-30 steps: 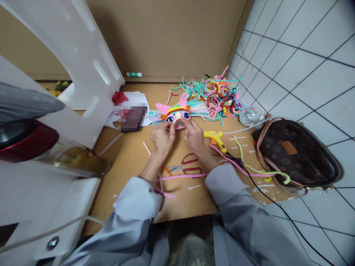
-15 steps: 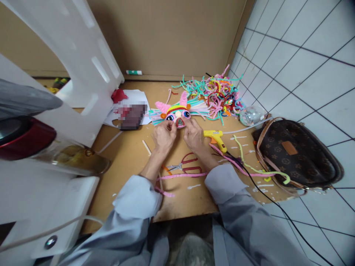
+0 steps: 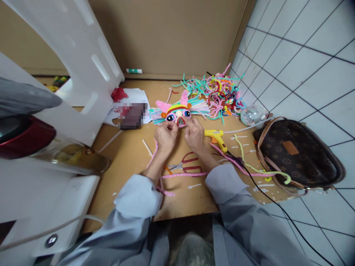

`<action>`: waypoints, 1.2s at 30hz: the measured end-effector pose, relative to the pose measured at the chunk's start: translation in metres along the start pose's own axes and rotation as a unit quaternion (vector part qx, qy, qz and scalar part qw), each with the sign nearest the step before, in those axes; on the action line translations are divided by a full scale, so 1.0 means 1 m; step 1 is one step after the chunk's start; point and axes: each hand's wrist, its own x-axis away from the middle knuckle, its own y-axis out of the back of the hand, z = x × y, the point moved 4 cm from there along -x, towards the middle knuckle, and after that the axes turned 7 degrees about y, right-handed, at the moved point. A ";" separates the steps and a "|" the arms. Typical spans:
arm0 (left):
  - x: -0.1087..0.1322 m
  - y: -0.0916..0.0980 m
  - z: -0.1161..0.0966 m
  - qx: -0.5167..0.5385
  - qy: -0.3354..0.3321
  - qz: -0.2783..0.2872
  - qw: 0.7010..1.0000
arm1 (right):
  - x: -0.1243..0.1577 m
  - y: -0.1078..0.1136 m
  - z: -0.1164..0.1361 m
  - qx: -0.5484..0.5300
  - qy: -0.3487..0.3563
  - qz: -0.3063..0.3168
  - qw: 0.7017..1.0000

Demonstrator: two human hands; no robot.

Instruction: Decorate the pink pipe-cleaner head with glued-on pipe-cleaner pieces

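A pipe-cleaner animal face (image 3: 177, 108) with pink ears, blue-black eyes and a red-rimmed mouth lies in front of me. At its lower left, my left hand (image 3: 166, 137) is closed in a pinch. A pink pipe cleaner (image 3: 155, 148) trails from beside that hand down behind the wrist; its other end is hidden by the fingers. My right hand (image 3: 193, 133) is closed at the right of the mouth, its fingers gripping the face's edge. Red-handled scissors (image 3: 191, 163) lie between my forearms. A yellow glue gun (image 3: 216, 137) rests right of my right hand.
Tangled pipe cleaners (image 3: 219, 90) are heaped at the back right, near a clear plastic container (image 3: 253, 115). A brown handbag (image 3: 301, 155) stands at the right edge by the tiled wall. On the left are a lidded bottle (image 3: 69, 155) and a white plastic panel (image 3: 83, 48).
A pink pipe cleaner now shows left of my left hand, where none was visible before. Both hands stay at the face with only slight shifts.
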 end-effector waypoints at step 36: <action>0.005 -0.004 0.006 0.105 0.050 0.019 0.993 | 0.001 -0.006 -0.016 -0.048 -0.047 -0.062 0.996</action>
